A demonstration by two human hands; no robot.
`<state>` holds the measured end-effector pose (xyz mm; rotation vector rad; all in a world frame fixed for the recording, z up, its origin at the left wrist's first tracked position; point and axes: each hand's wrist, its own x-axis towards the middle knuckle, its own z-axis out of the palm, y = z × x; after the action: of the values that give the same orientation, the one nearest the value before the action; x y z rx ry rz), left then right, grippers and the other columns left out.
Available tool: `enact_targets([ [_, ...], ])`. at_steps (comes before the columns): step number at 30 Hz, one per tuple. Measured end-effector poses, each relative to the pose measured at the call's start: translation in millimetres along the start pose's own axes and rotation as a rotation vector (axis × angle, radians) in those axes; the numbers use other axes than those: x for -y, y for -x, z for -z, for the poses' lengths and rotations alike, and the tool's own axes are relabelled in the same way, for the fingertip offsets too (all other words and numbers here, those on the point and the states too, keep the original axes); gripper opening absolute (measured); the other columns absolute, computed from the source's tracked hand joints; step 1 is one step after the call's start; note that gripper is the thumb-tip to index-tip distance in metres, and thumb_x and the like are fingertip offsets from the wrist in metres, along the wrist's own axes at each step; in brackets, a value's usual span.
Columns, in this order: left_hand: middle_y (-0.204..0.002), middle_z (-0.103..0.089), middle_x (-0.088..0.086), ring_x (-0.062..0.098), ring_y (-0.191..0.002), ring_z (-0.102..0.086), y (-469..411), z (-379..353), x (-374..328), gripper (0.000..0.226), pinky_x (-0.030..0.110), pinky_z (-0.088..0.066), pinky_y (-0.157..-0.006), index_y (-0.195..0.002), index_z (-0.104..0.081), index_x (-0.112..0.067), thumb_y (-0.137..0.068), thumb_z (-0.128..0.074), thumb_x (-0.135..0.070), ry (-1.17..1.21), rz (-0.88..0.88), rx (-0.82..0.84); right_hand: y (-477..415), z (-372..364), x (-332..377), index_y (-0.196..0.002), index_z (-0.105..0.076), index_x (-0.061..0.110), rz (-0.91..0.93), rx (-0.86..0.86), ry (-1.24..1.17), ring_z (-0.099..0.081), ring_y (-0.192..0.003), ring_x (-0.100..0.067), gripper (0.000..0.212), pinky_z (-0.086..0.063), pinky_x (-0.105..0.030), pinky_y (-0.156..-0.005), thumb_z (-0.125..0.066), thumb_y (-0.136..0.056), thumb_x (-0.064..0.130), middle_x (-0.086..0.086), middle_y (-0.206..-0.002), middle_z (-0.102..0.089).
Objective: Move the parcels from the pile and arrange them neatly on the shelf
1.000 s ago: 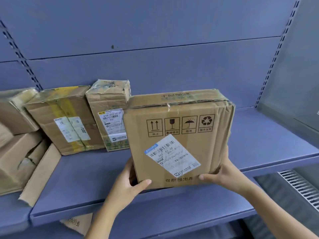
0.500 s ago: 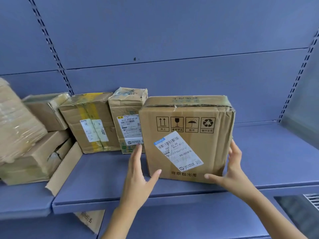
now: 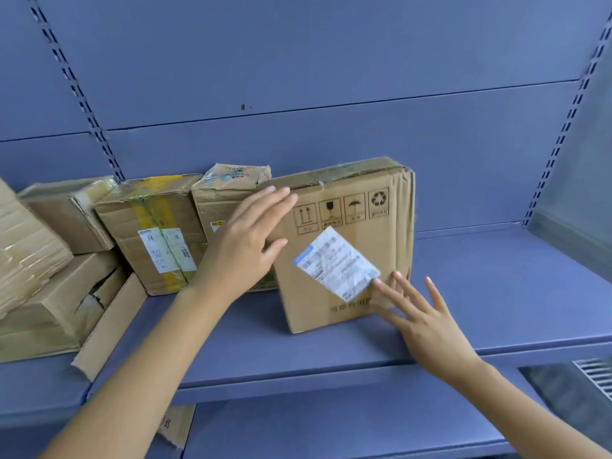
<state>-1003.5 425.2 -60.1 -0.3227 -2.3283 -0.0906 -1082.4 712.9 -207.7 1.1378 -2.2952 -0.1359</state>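
Head view: the labelled cardboard parcel [image 3: 394, 246] stood upright on the blue shelf [image 3: 496, 293], directly ahead of both hands.
The left hand [image 3: 245, 246] lay flat against its upper-left face and the right hand [image 3: 427, 323] touched its lower-right with spread fingers; neither gripped anything.

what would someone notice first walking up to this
The big cardboard box with a white label, standing upright on the blue shelf, draws the eye. The left hand lies open over its upper left front and the right hand spreads at its lower right corner. Left of it stands a yellow-taped parcel.
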Motion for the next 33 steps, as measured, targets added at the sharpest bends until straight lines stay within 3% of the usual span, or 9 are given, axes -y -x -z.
enact_targets([
  [3,-0.138,-0.053,0.011,0.029,-0.133,-0.043,-18.6,-11.1,0.7,0.053,0.035,-0.03,-0.111,-0.125,-0.061,-0.006,-0.075,-0.074,0.005,0.032,0.002,0.036,-11.3,-4.5,-8.1,-0.126,-0.065,0.019,-0.126,0.067,-0.07,-0.055,-0.124,-0.037,0.08,-0.048,-0.063,-0.09,-0.079,-0.051,-0.006,-0.007,-0.139,-0.056],
  [10,-0.133,-0.054,0.015,0.033,-0.132,-0.045,-38.0,-24.9,18.9,0.058,0.038,-0.025,-0.113,-0.129,-0.057,-0.003,-0.075,-0.068,0.014,0.006,-0.033,0.099,-19.5,-15.3,3.3,-0.123,-0.067,0.012,-0.24,0.1,-0.283,-0.053,-0.124,-0.041,0.065,-0.051,-0.059,-0.089,-0.085,-0.062,0.002,-0.008,-0.14,-0.055],
  [13,-0.136,-0.052,0.013,0.031,-0.134,-0.042,-45.2,-30.8,23.4,0.058,0.032,-0.023,-0.113,-0.132,-0.055,-0.005,-0.078,-0.066,0.013,0.03,0.003,0.118,-26.6,-21.5,0.0,-0.148,-0.036,0.018,-0.242,0.192,-0.302,-0.01,-0.146,-0.033,0.063,-0.025,-0.05,-0.115,-0.061,-0.09,0.017,0.002,-0.159,-0.02],
  [15,-0.138,-0.051,0.011,0.028,-0.136,-0.04,-48.7,-33.0,28.8,0.057,0.029,-0.021,-0.113,-0.132,-0.054,-0.006,-0.08,-0.065,0.011,0.037,0.025,0.125,-31.2,-29.2,-1.7,-0.154,-0.012,0.023,-0.24,0.281,-0.342,0.016,-0.146,-0.025,0.06,-0.005,-0.041,-0.12,-0.038,-0.1,0.021,0.012,-0.159,0.006],
  [21,-0.142,-0.047,0.007,0.024,-0.137,-0.037,-63.2,-39.4,41.0,0.06,0.021,-0.015,-0.108,-0.137,-0.048,-0.01,-0.082,-0.064,0.007,-0.011,0.06,0.142,-47.1,-46.3,-0.3,-0.155,-0.002,0.028,-0.241,0.36,-0.402,0.031,-0.138,-0.011,0.057,0.011,-0.036,-0.118,-0.025,-0.103,0.029,0.023,-0.148,0.024],
  [25,-0.142,-0.046,0.01,0.026,-0.136,-0.038,-67.9,-44.9,49.2,0.064,0.022,-0.019,-0.108,-0.14,-0.044,-0.01,-0.081,-0.061,0.011,-0.035,0.076,0.142,-65.2,-58.4,1.6,-0.155,-0.002,0.027,-0.255,0.401,-0.454,0.02,-0.146,-0.013,0.057,0.007,-0.036,-0.119,-0.024,-0.104,0.036,0.022,-0.153,0.019],
  [28,-0.138,-0.049,0.012,0.029,-0.129,-0.045,-74.2,-47.4,52.0,0.066,0.031,-0.033,-0.105,-0.14,-0.044,-0.009,-0.08,-0.057,0.016,-0.077,0.084,0.141,-78.8,-64.1,3.2,-0.155,-0.007,0.025,-0.244,0.355,-0.536,0.005,-0.15,-0.01,0.058,0.006,-0.035,-0.119,-0.029,-0.103,0.034,0.018,-0.159,0.008],
  [31,-0.131,-0.053,0.014,0.032,-0.121,-0.051,-79.1,-48.3,55.2,0.066,0.039,-0.042,-0.095,-0.137,-0.047,-0.006,-0.078,-0.052,0.021,-0.11,0.07,0.155,-89.1,-62.8,-1.1,-0.145,-0.04,0.011,-0.394,-0.021,-0.653,-0.037,-0.139,-0.025,0.051,-0.022,-0.04,-0.113,-0.052,-0.095,0.017,0.0,-0.154,-0.035],
  [33,-0.128,-0.053,0.013,0.032,-0.115,-0.054,-81.6,-47.6,59.9,0.066,0.04,-0.045,-0.091,-0.136,-0.048,-0.006,-0.077,-0.052,0.022,-0.143,0.071,0.157,-93.1,-65.4,-7.4,-0.138,-0.044,0.005,-0.655,-0.234,-0.744,-0.044,-0.129,-0.033,0.047,-0.036,-0.04,-0.102,-0.057,-0.093,0.013,-0.01,-0.145,-0.041],
])
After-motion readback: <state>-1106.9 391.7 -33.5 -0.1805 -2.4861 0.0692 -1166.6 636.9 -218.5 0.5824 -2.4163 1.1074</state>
